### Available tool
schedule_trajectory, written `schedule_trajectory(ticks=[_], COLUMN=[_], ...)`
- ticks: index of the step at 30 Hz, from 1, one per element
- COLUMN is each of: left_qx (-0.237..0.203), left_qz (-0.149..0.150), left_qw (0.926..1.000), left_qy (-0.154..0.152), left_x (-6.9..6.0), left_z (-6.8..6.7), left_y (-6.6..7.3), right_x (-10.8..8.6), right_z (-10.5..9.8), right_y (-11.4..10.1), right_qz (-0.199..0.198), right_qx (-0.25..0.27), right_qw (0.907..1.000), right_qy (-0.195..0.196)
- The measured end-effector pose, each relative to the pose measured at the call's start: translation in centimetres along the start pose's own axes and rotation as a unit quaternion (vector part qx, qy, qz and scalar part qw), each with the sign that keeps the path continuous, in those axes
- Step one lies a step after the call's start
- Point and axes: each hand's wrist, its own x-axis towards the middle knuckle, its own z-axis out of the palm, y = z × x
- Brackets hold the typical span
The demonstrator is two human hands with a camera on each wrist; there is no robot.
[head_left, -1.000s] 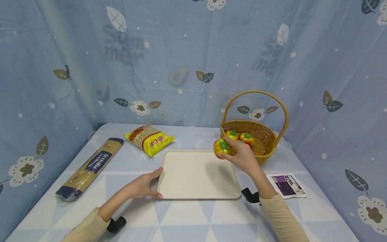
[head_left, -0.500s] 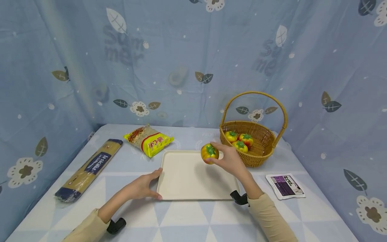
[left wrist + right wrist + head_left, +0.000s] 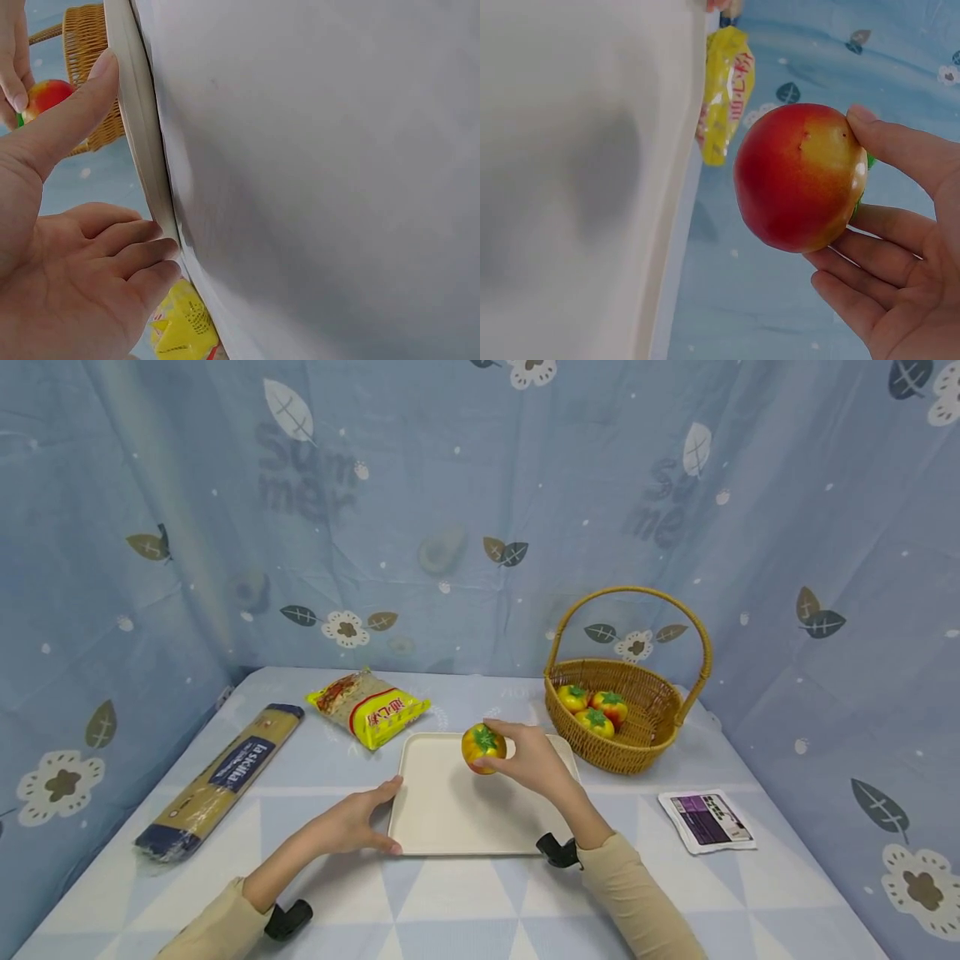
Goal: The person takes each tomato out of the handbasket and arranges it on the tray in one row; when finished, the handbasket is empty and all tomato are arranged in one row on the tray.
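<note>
In the head view my right hand [image 3: 528, 760] pinches a yellow-red persimmon [image 3: 482, 748] with a green leafy top. It is raised above the cream tray [image 3: 450, 827]. In the right wrist view the persimmon [image 3: 795, 180] sits between the thumb and the fingers, its smooth red side showing. My left hand [image 3: 348, 820] rests at the tray's left edge. The left wrist view has its thumb and fingertips touching the outside of the rim [image 3: 142, 127], apart from each other. To the right, a wicker basket [image 3: 652, 714] bears several more persimmons [image 3: 595, 722].
A yellow bag of pasta [image 3: 370, 707] lies behind the tray. A long pack of spaghetti [image 3: 225, 781] lies at the left of the table [image 3: 457, 902]. A small white and purple packet [image 3: 707, 821] lies at the right. Blue patterned cloth [image 3: 480, 527] encloses the back and sides.
My right hand has carried the persimmon leftward from beside the basket to over the middle of the tray. The left hand has stayed at the tray's edge.
</note>
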Motion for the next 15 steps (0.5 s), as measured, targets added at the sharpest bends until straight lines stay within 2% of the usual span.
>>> schedule_trajectory(ticks=[15], left_qx=[0.000], left_qz=[-0.011], left_qw=[0.9999], left_qy=[0.000], left_x=[0.1], left_z=[0.1], left_y=[-0.2], right_x=[1.5], right_z=[4.1], right_y=[-1.4], right_qz=[-0.012], right_qx=[0.022], right_qw=[0.9973], right_qy=[-0.069])
